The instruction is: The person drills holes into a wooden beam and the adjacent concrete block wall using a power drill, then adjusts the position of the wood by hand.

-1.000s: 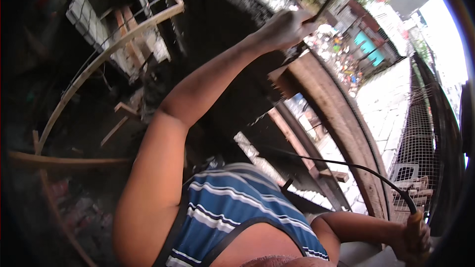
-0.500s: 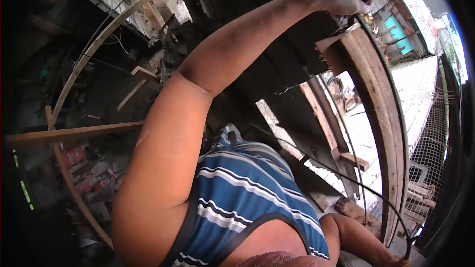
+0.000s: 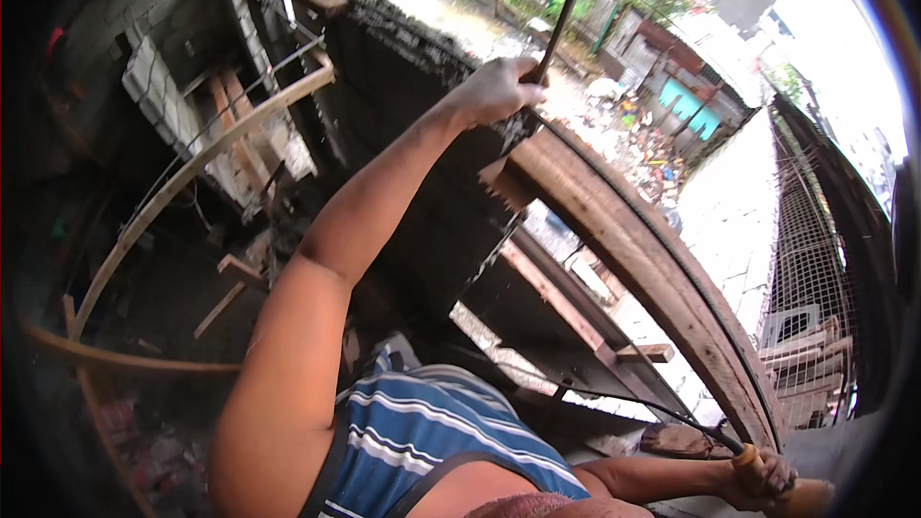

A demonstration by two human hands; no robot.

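My left arm reaches up and forward. The left hand (image 3: 497,93) is closed round a dark thin rod (image 3: 568,10), beside the end of a thick wooden beam (image 3: 624,211). The rod slants up past the hand, and a dark line runs along the beam's outer edge; I cannot tell if the two are one piece. Low at the right, my right hand (image 3: 765,478) grips a tool's pale wooden handle (image 3: 744,458). A dark shaft leads from that handle toward the left; its far end cannot be made out. Dark panelling (image 3: 422,201) lies beneath my left forearm.
Curved-looking wooden strips (image 3: 206,153) cross at the left, over dim rubble. Concrete blocks (image 3: 158,86) stand at the upper left. Beyond the beam lie a pale paved strip (image 3: 734,192), wire mesh (image 3: 806,240), stacked wood (image 3: 806,364) and a littered slope (image 3: 648,149).
The view has shifted, showing more of the ground outside. My left hand keeps its hold on the rod. The right hand, mostly cut off before, now shows gripping the wooden handle.
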